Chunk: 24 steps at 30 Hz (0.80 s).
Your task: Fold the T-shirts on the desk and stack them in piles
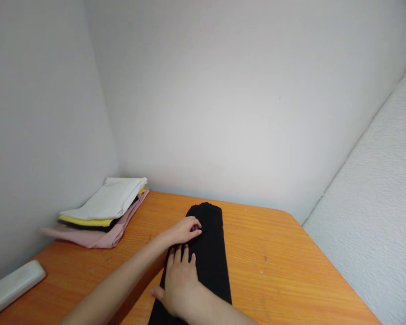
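A long black garment lies folded into a narrow strip, running from the lower edge of the view toward the wall. Its far end looks gathered, like a waistband. My left hand rests at the garment's left side near that end, fingers curled and thumb close to the fingertips, seemingly pinching the cloth. Nearer to me, my right hand lies flat on the garment with fingers spread and thumb off its left edge. The right forearm covers part of the near end.
The orange wooden table meets a pale wall behind. A stack of folded cloths at the left has a white cloth on top, with yellow, black and pink layers below. A white oblong object sits at the lower left.
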### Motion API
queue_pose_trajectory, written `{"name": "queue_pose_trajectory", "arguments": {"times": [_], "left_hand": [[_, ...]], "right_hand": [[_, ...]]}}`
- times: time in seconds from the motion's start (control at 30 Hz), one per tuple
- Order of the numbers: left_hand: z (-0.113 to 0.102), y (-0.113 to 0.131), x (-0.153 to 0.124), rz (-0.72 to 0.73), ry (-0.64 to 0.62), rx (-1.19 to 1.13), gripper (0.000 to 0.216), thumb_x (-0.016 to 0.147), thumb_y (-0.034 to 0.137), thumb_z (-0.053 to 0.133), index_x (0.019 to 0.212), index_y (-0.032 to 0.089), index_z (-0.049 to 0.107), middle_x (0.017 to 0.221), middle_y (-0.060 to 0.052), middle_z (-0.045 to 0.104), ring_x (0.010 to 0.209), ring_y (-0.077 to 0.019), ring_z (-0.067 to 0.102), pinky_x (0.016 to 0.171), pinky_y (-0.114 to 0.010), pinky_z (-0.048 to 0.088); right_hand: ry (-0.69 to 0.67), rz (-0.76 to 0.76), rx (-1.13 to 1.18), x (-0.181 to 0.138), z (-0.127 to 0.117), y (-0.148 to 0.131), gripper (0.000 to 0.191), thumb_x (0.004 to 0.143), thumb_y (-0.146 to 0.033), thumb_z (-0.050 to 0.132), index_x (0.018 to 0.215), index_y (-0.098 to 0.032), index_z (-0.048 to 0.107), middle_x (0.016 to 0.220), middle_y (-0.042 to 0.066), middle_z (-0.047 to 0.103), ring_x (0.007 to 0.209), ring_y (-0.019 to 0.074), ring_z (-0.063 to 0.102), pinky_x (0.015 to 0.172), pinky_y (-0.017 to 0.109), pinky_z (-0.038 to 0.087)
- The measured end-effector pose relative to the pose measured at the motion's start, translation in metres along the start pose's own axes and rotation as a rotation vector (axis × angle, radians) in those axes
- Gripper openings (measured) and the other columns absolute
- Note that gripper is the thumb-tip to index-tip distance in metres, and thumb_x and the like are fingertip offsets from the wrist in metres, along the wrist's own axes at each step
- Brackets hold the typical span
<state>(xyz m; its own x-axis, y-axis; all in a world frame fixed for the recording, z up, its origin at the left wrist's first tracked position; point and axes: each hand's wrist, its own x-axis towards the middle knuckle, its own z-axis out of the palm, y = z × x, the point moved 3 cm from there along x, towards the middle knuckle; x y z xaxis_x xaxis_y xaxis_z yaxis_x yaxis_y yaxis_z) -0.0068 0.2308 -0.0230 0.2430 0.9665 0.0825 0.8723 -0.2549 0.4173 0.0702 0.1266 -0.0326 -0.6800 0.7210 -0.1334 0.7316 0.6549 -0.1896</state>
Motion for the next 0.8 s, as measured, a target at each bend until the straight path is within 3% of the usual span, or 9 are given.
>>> {"name": "queue_pose_trajectory", "arguments": {"times": [0.07,0.13,0.2,0.27,0.37,0.5,0.57,0.67,0.8], "left_hand": [[-0.004,-0.002,-0.020,0.096,0.005,-0.031,0.026,0.089,0.031,0.054,0.111,0.020,0.064,0.112,-0.006,0.066,0.106,-0.0185,0.060,0.098,-0.031,0.044],[-0.007,-0.003,-0.041,0.197,0.018,-0.064,0.034,0.087,0.031,0.057,0.120,0.021,0.060,0.127,-0.007,0.060,0.122,-0.0213,0.051,0.108,-0.035,0.036],[-0.007,-0.005,-0.060,0.214,0.062,-0.064,0.047,0.085,0.031,0.061,0.130,0.023,0.052,0.142,-0.007,0.049,0.133,-0.0235,0.041,0.113,-0.038,0.031],[-0.005,-0.007,-0.074,0.115,0.147,-0.017,0.057,0.082,0.029,0.063,0.136,0.026,0.044,0.148,-0.007,0.039,0.135,-0.0245,0.037,0.113,-0.040,0.031],[0.000,-0.008,-0.084,-0.058,0.236,0.078,0.060,0.080,0.031,0.065,0.134,0.022,0.043,0.138,-0.011,0.046,0.126,-0.0262,0.046,0.106,-0.039,0.039],[0.005,-0.008,-0.083,-0.179,0.247,0.167,0.033,0.085,0.030,0.058,0.115,0.019,0.051,0.115,-0.010,0.058,0.108,-0.0249,0.055,0.095,-0.036,0.045],[0.006,-0.007,-0.083,-0.181,0.239,0.217,0.023,0.088,0.019,0.048,0.110,0.019,0.052,0.111,-0.009,0.059,0.105,-0.0237,0.055,0.094,-0.035,0.045],[0.006,-0.004,-0.086,-0.123,0.204,0.306,0.029,0.087,0.005,0.037,0.105,0.020,0.055,0.109,-0.009,0.059,0.102,-0.0229,0.054,0.091,-0.035,0.047],[0.012,0.004,-0.090,-0.051,0.150,0.390,0.032,0.089,0.004,0.035,0.105,0.018,0.060,0.111,-0.011,0.059,0.104,-0.0257,0.053,0.088,-0.038,0.050]], "right_hand": [[-0.091,-0.123,0.075,-0.004,-0.025,0.010,0.076,0.079,-0.063,0.059,0.137,-0.014,0.052,0.138,0.021,0.049,0.124,0.0419,0.047,0.095,0.055,0.044],[-0.051,-0.247,0.221,0.005,-0.057,0.031,0.048,0.088,-0.057,0.049,0.107,-0.020,0.072,0.107,0.012,0.070,0.098,0.0298,0.065,0.083,0.039,0.050],[0.159,-0.164,0.307,0.028,-0.086,0.062,0.044,0.095,-0.048,0.040,0.090,-0.020,0.074,0.092,0.008,0.072,0.088,0.0219,0.067,0.077,0.030,0.048],[0.338,0.050,0.264,0.061,-0.100,0.093,0.038,0.096,-0.043,0.042,0.092,-0.019,0.071,0.090,0.008,0.071,0.086,0.0203,0.066,0.073,0.027,0.046],[0.424,0.253,0.149,0.106,-0.094,0.117,0.032,0.093,-0.040,0.051,0.105,-0.015,0.067,0.097,0.012,0.070,0.092,0.0236,0.064,0.076,0.030,0.045],[0.383,0.290,0.132,0.141,-0.065,0.121,0.037,0.089,-0.046,0.058,0.096,-0.012,0.070,0.098,0.018,0.070,0.096,0.0287,0.064,0.077,0.032,0.045],[0.357,0.287,0.147,0.150,-0.053,0.122,0.029,0.088,-0.041,0.058,0.089,-0.015,0.072,0.094,0.014,0.071,0.092,0.0258,0.066,0.073,0.029,0.045],[0.342,0.283,0.177,0.160,-0.042,0.129,0.022,0.090,-0.031,0.055,0.085,-0.018,0.072,0.088,0.009,0.072,0.086,0.0210,0.067,0.069,0.025,0.044],[0.353,0.305,0.196,0.170,-0.034,0.139,0.020,0.090,-0.026,0.053,0.086,-0.018,0.072,0.090,0.007,0.072,0.087,0.0197,0.067,0.068,0.024,0.044]]}}
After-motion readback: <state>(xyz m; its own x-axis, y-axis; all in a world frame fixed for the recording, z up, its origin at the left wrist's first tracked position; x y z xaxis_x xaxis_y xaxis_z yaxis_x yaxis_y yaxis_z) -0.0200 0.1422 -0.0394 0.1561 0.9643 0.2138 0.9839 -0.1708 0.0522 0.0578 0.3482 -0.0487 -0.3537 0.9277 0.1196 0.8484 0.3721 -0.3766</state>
